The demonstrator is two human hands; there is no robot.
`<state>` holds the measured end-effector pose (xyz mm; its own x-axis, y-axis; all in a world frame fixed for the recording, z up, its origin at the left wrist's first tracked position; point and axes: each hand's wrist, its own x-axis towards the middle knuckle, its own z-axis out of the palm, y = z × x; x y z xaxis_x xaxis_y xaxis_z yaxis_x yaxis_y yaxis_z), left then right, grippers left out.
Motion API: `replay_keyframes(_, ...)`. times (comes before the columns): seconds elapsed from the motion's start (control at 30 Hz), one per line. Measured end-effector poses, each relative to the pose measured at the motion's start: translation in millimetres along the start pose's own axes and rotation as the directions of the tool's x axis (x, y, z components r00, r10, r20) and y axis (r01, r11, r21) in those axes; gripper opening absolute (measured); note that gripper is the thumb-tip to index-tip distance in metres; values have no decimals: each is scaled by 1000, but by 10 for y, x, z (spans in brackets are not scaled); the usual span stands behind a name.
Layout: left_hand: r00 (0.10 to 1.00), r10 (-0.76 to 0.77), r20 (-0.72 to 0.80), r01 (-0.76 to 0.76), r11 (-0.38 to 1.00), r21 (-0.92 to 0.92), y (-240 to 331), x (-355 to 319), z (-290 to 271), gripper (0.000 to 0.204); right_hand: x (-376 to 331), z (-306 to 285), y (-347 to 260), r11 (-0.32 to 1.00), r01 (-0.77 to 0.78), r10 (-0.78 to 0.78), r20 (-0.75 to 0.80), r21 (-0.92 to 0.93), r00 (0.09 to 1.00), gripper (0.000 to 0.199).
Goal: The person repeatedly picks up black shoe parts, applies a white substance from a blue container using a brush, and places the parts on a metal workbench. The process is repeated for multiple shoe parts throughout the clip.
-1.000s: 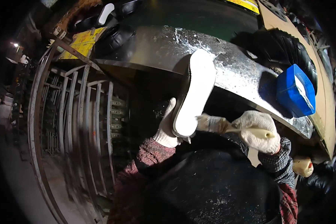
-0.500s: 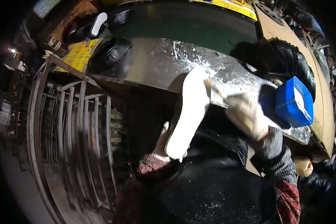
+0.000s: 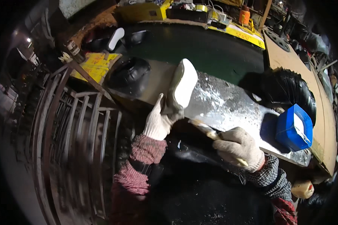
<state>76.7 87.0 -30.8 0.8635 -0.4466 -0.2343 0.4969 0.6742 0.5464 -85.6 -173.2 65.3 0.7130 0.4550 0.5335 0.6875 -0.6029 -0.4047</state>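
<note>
steadily: left hand (image 3: 158, 123) grips the white shoe sole (image 3: 182, 87) upright at the metal bench's (image 3: 229, 108) near edge; right hand (image 3: 238, 147), closed round the brush (image 3: 210, 132), should stroke evenly.

Left hand (image 3: 159, 122) gloved, raised, thumb up, fingers clamped closed. Right hand (image 3: 238, 148) gloved, fisted, lower and right of left. Both forearms sleeved, entered from below.

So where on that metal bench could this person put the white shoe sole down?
The metal bench has a bare, powder-dusted stretch between the white sole and the blue box. The dark green surface behind looks open too. It is crowded around the black shoe and the black tyre-like thing.
</note>
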Motion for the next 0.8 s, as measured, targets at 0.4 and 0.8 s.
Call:
replay_keyframes(0.4, 853, 471, 226, 279, -777, 565, 1547, 564, 23, 59, -1097, -307, -153, 849, -528, 499, -340, 9, 797, 30)
replay_keyframes(0.8, 736, 82, 672, -531, -546, 648, 713, -338, 1244, 18, -1294, -421, -101, 879, -477, 453, -318, 2, 833, 26)
